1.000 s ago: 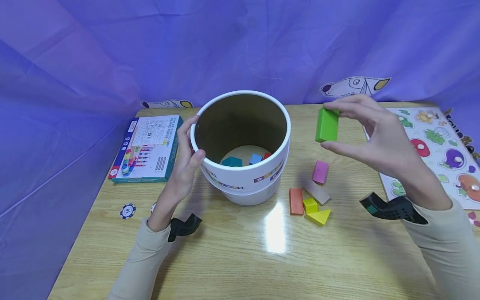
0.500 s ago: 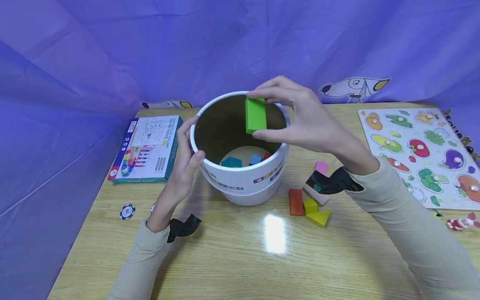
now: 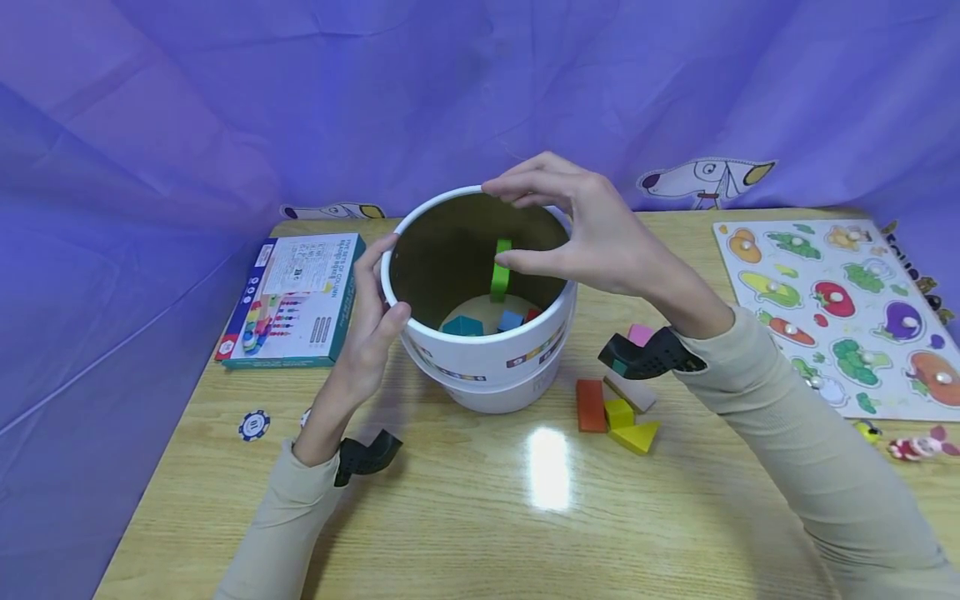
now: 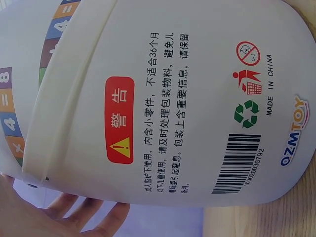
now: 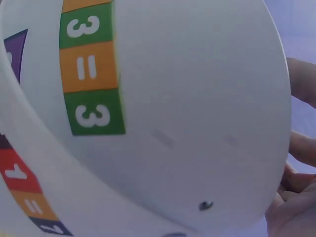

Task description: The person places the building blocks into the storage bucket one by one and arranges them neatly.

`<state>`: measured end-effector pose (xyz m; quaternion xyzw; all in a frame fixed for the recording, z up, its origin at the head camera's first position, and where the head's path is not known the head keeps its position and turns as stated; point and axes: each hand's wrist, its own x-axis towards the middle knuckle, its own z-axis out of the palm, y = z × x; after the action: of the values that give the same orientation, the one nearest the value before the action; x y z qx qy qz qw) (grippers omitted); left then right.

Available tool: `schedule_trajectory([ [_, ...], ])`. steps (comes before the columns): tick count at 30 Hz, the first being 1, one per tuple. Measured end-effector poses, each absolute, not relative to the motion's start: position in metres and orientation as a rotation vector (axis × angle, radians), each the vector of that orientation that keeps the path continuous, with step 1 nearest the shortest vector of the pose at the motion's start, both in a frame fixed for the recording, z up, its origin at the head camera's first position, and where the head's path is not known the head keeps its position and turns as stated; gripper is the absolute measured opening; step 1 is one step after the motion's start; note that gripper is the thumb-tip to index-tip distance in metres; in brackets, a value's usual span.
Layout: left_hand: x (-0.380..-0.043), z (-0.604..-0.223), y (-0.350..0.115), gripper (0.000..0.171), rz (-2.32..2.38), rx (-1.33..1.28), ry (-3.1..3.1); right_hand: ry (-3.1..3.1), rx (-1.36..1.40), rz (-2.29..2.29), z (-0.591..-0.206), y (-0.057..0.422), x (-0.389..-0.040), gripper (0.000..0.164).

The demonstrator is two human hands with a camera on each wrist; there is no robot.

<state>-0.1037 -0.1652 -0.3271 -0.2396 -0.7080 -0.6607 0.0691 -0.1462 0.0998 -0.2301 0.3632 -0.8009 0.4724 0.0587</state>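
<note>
A white bucket (image 3: pixel 480 358) stands upright on the table, several coloured blocks on its floor. Among them are a teal block (image 3: pixel 462 326), a blue block (image 3: pixel 511 320) and a red one (image 3: pixel 532 315). My left hand (image 3: pixel 366 333) holds the bucket's left side, thumb and fingertips at the rim; in the left wrist view its fingers lie along the outer wall. Over the mouth of the bucket is my right hand (image 3: pixel 577 225), thumb and fingers spread apart with nothing between them. Below its thumb, inside the bucket, a green rectangular block (image 3: pixel 501 279) appears on end, partly covered by the thumb.
Right of the bucket lie a red block (image 3: pixel 591 406), a yellow cube (image 3: pixel 619 413), a yellow triangle (image 3: pixel 636 437), a beige block (image 3: pixel 632 392) and a pink block (image 3: pixel 641 335). A boxed toy (image 3: pixel 300 292) lies left; a vegetable puzzle board (image 3: pixel 840 317) lies right.
My right hand carried the green block left from beside the bucket to over its mouth, then let it go; the block is now lower, inside. The left hand stays at the rim.
</note>
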Motion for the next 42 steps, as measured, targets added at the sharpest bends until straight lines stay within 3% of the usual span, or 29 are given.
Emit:
schedule_trajectory([
  [13, -0.102, -0.327, -0.166, 0.087, -2.013, -0.718, -2.128, -2.288, 1.082, 1.619, -0.249, 0.159, -0.14, 0.057],
  [25, -0.104, -0.328, -0.166, 0.085, -1.993, -0.724, -2.138, -2.679, 0.738, 1.349, -0.339, 0.23, -0.114, 0.06],
  [33, -0.103, -0.328, -0.166, 0.086, -1.99, -0.7, -2.148, -2.801, 0.769, 1.153, -0.391, 0.242, -0.103, 0.064],
  [42, -0.103, -0.326, -0.165, 0.086, -1.96, -0.701, -2.169, -2.927, 0.648, 1.159, -0.398, 0.234, -0.101, 0.063],
])
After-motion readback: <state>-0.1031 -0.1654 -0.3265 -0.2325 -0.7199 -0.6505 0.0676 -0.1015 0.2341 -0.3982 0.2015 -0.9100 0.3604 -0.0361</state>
